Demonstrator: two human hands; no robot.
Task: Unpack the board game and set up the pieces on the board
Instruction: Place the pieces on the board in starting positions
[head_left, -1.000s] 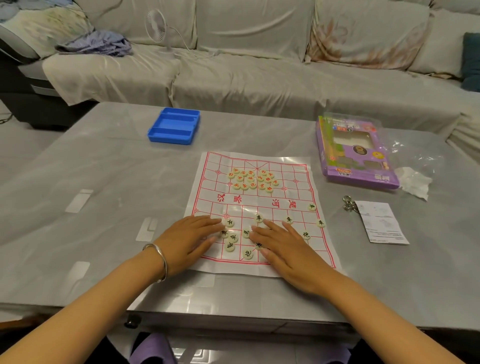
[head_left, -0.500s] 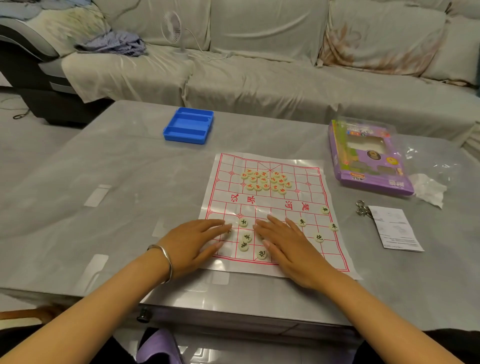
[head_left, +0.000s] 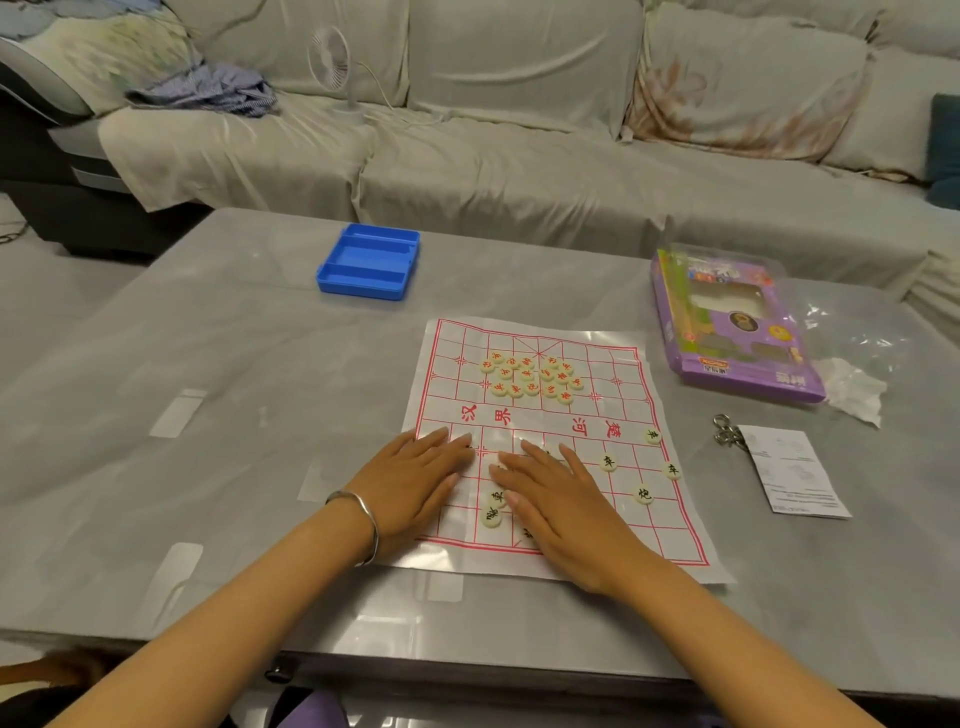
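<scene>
You are sorting black-lettered cream discs (head_left: 491, 517) on the red-gridded white sheet board (head_left: 452, 384) beneath your left hand (head_left: 410, 478) and right hand (head_left: 561, 504), fingers flat and slightly spread. Next likely calls for pinching one disc.

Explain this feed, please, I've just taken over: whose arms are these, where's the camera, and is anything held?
No machine here: these are a person's bare hands, filmed by one wide-angle camera worn on the head, looking down. The left hand and right hand lie flat on the paper board, fingers straight, gripping nothing. Black-lettered pieces are scattered around them; the red-lettered pieces sit clustered on the far half. Also on the table: a blue case, a purple box and a leaflet.
</scene>
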